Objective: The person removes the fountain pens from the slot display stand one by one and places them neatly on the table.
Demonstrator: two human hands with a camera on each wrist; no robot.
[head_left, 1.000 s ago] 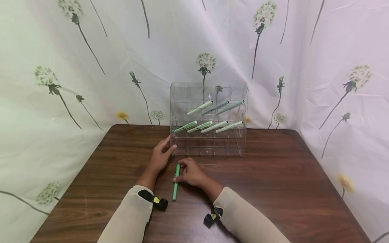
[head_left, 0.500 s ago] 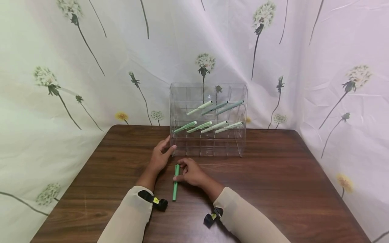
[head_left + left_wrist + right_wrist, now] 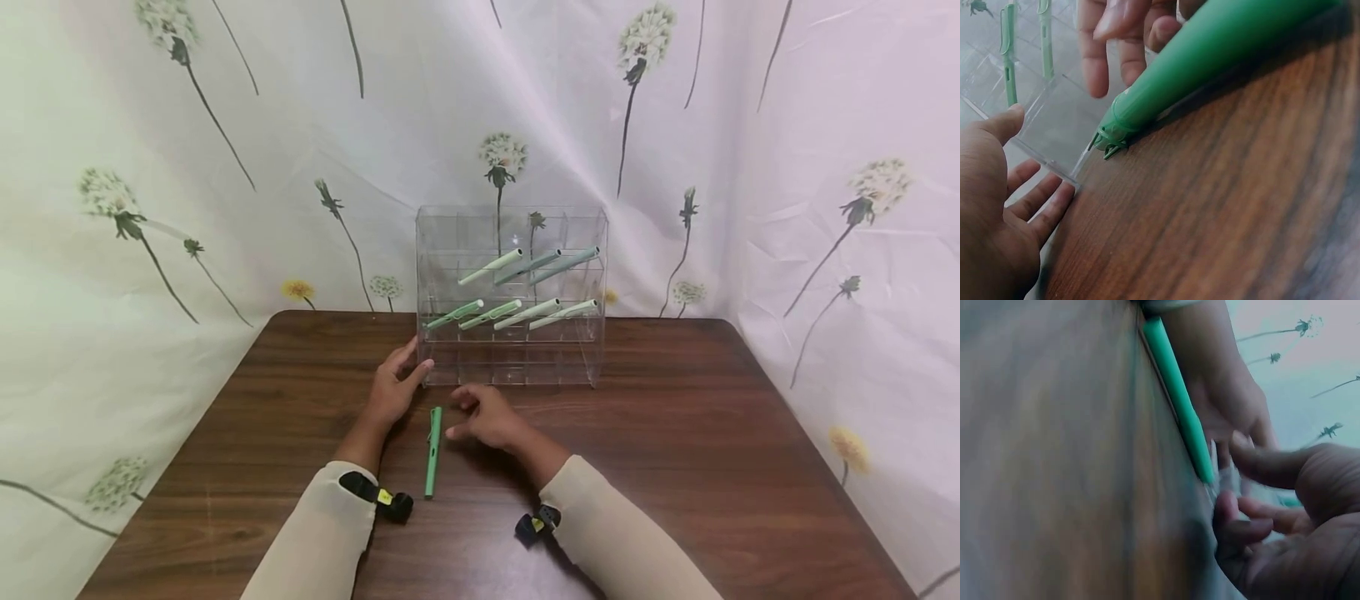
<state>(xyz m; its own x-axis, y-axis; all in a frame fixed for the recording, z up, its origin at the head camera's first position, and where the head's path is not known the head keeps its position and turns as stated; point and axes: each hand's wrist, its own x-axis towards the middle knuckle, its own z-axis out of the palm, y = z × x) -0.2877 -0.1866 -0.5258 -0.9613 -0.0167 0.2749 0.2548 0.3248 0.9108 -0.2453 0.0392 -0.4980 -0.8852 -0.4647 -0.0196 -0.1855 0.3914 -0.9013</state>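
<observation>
A green pen with a clip lies on the table, clip end toward a clear acrylic pen rack. My left hand rests against the rack's lower left front corner; in the left wrist view its thumb is by the front and its straight fingers lie along the side. Just right of the pen, my right hand hovers with loosely bent fingers, thumb and fingertips apart, holding nothing. Seen from the right wrist, the pen lies beyond the fingertips.
The rack holds several pens in two slanted rows: pale green to grey-blue pens above, green to whitish pens below. A flower-printed cloth hangs behind the brown wooden table and along its sides.
My right hand has let go of the green pen and drawn slightly to the right. The pen stays lying on the table. My left hand stays at the rack's corner.
</observation>
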